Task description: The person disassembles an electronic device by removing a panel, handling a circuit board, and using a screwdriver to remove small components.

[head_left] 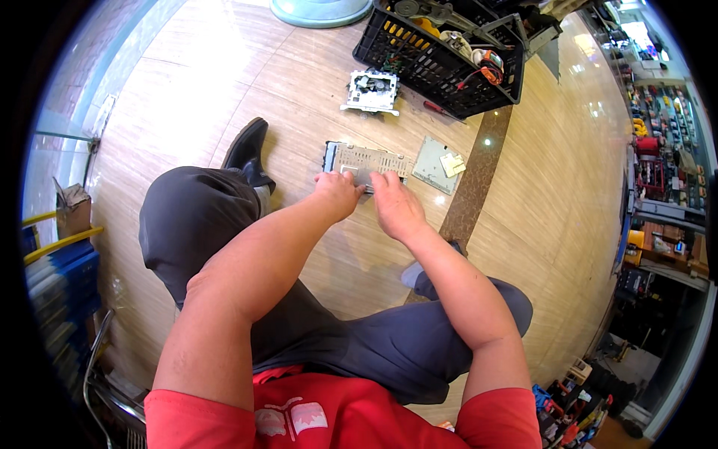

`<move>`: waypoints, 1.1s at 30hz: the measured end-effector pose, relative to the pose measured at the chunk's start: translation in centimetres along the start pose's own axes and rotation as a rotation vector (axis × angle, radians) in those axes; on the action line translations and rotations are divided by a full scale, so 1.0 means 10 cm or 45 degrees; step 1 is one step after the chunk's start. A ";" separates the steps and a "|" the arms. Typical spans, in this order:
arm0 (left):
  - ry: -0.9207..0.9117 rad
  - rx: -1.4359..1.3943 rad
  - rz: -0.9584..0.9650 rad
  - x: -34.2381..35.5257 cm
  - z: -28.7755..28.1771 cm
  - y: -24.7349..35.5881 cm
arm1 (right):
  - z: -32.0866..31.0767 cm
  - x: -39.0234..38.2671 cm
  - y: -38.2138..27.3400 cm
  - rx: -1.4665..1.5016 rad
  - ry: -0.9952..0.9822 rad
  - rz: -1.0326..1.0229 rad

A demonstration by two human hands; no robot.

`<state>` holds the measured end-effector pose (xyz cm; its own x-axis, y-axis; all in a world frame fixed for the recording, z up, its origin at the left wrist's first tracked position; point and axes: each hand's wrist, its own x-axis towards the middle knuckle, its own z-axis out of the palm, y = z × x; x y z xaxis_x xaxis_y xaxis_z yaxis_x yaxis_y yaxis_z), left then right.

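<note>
A flat, slotted metal device casing [370, 159] with a dark strip at its left end lies on the floor in front of me. My left hand [340, 193] grips its near edge, with curled fingers on top and the thumb pointing right. My right hand [396, 203] holds the same edge farther right, fingertips on the metal. Just right of the casing lies a thin grey metal plate [430, 161] bearing a pale yellow label [452, 165]. Beyond them sits a silver-white disc mechanism [372, 91] with dark parts in its middle. The casing's underside is hidden.
A black plastic crate [449, 75] full of tools stands at the far right, a red-handled screwdriver [437, 108] beside it. A pale blue round base [321, 11] is at the far edge. My shoe [248, 153] rests left of the casing. Stocked shelves [658, 142] line the right.
</note>
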<state>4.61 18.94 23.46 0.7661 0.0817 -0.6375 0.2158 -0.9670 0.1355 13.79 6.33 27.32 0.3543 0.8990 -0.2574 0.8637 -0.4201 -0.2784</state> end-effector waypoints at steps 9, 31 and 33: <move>0.002 -0.032 -0.008 0.02 0.01 0.00 | 0.01 0.01 0.02 0.005 -0.048 0.038; -0.047 -0.063 -0.003 0.06 0.03 -0.01 | 0.03 0.01 0.05 0.013 0.183 -0.226; -0.028 -0.047 -0.003 0.02 0.00 0.00 | 0.02 0.02 0.02 -0.018 0.096 -0.119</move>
<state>4.78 18.98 23.34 0.7520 0.0783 -0.6545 0.2404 -0.9571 0.1617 13.93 6.38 27.08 0.2972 0.9413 -0.1602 0.8991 -0.3324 -0.2849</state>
